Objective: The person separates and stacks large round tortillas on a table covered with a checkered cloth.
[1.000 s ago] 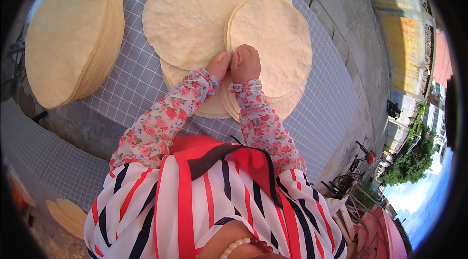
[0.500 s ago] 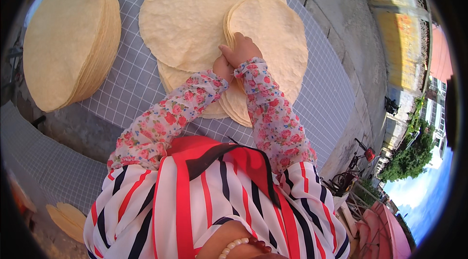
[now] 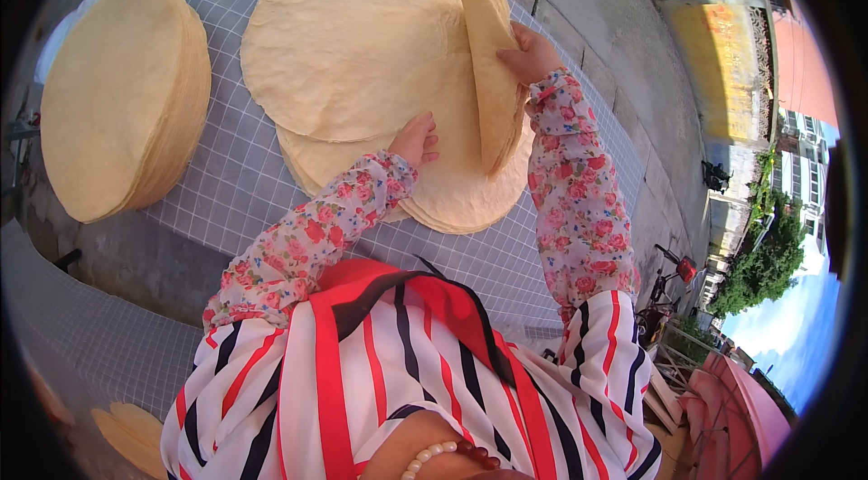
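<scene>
My right hand [image 3: 532, 55] grips the right edge of a round, pale flatbread [image 3: 491, 73], perhaps with others beneath it. It stands tilted up, seen nearly edge-on, above the right side of a spread of large flatbreads [image 3: 334, 55]. My left hand [image 3: 416, 139] is open, fingers apart, just over the lower middle of that spread; whether it touches is hard to tell. Thin, round and cream-coloured, the flatbreads overlap in several layers, some of them in smaller piles near my side. Floral sleeves cover both forearms.
A tall stack of round flatbreads [image 3: 113, 100] stands at the left end of the table, which has a grey checked cloth [image 3: 231, 155]. Another checked surface [image 3: 99, 326] lies lower left. Concrete ground [image 3: 624, 37] runs along the right, with a bicycle [image 3: 665, 281] beyond.
My hands have moved apart. The right hand has gone right and up, lifting and tilting a small flatbread that lay flat. My left hand has opened near where it was.
</scene>
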Demonstrator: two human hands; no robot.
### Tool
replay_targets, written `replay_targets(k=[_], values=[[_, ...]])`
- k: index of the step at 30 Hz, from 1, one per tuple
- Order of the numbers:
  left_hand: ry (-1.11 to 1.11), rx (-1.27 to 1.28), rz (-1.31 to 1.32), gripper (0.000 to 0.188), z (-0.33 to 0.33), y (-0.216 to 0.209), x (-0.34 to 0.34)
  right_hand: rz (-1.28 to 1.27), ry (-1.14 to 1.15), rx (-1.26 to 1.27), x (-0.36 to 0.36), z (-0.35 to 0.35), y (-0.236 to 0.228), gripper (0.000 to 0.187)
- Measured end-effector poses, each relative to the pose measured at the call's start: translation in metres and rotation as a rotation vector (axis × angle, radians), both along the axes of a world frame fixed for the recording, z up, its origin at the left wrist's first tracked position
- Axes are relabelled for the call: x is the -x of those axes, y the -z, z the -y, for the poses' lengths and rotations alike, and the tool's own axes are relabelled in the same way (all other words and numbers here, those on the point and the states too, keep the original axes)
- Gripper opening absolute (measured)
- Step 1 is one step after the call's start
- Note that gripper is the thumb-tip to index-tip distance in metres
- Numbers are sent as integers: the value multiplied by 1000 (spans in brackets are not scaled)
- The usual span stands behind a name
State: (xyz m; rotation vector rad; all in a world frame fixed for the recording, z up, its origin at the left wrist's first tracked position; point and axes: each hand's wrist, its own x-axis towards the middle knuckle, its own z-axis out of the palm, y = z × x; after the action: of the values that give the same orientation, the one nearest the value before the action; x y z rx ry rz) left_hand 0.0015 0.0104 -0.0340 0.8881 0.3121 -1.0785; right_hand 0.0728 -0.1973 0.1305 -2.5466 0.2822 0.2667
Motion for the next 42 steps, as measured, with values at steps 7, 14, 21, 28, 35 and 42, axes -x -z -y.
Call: replay_targets(k=[7,14,21,28,35,42], values=[[-209,546,-166,66,5,9,-38,299,230,-846,69,22,-181,39],[-438,569,104,56,-59,-67,-80,462,521,-1322,154,66,-28,40],[-368,366,-199,61,-88,12,-44,246,1137,-1310,215,44,171,46],[-196,252,-122,51,-94,21,-38,227,1082,-1287,217,55,176,47],[-155,325,-115,45,-96,24,-45,175,1193,-1111,218,67,176,51],[-75,154,75,44,-89,17,-50,455,582,16,197,-65,125,64]])
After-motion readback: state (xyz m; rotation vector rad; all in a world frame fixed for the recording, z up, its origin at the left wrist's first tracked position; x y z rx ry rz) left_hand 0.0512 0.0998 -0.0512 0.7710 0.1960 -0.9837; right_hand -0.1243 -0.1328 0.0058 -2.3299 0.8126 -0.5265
